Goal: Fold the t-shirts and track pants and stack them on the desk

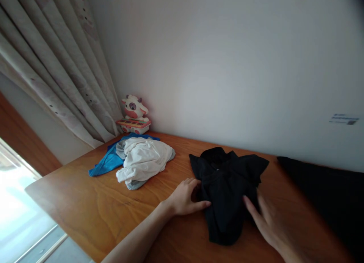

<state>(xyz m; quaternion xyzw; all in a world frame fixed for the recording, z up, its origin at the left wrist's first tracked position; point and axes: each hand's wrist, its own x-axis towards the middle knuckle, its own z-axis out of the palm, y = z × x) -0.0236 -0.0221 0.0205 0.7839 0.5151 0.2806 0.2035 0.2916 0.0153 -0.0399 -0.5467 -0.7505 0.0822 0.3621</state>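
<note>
A black T-shirt (224, 191) lies rumpled on the wooden tabletop, with its collar and short sleeves toward the wall and its hem toward me. At its left side, my left hand (186, 196) closes on the cloth, the thumb lying on the edge and the fingers curled, partly hidden by fabric. My right hand (264, 219) takes the right side, thumb over the cloth and fingers behind it, slightly blurred. To the left lies a crumpled white garment (146, 158) with grey trim, on top of a blue garment (109, 160).
A cow-shaped toy piano (133, 117) stands in the table's back corner, beside a patterned curtain (59, 58). Black fabric (327, 194) covers the right part of the wooden table (93, 206). A pale wall (227, 66) rises behind; the table's left edge is near a bright window.
</note>
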